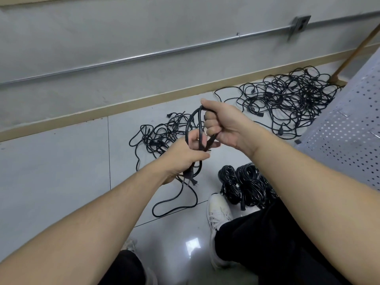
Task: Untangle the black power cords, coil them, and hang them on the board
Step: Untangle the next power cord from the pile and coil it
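Over the grey tiled floor (61, 171), the left hand (181, 157) grips a gathered bundle of thin black rubbery power cord (198, 130), plugs dangling below, while the right hand (224, 126) clamps the loop's top. The cord looks light, limp and springy, best held at the bundle's waist. Loose tangles (287, 99) lie rightward; coiled cords (244, 184) sit beside the perforated white board (349, 128), with open floor left.

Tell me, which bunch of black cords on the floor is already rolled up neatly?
The bunch beside the white shoe. Its cords are wound into tight rings, while the two piles nearer the wall lie in loose tangles.
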